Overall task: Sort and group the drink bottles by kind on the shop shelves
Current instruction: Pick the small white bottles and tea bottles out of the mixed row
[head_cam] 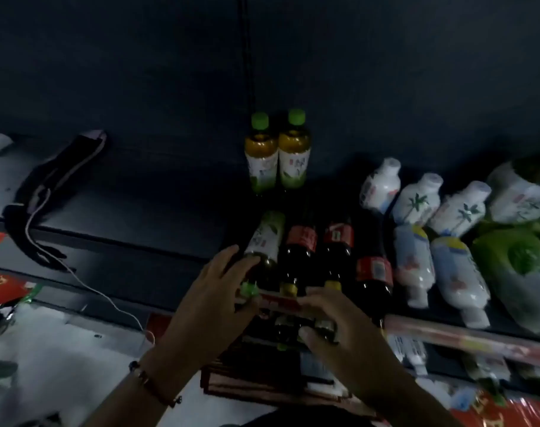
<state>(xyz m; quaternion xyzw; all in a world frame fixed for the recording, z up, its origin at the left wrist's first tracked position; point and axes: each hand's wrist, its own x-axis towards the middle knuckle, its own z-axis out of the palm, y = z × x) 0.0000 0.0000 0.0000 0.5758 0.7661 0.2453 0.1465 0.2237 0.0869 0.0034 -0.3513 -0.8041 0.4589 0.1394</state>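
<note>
Hands at the shelf (pixel 114 241) front
Left hand (pixel 211 298) grips a tea bottle (pixel 264 241); right hand (pixel 333 325), beside it, grasps a small bottle (pixel 324 326).

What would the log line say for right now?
left hand: holds green-cap bottle | right hand: over lower shelf bottles, grip unclear | cola bottles: lying beside
</note>
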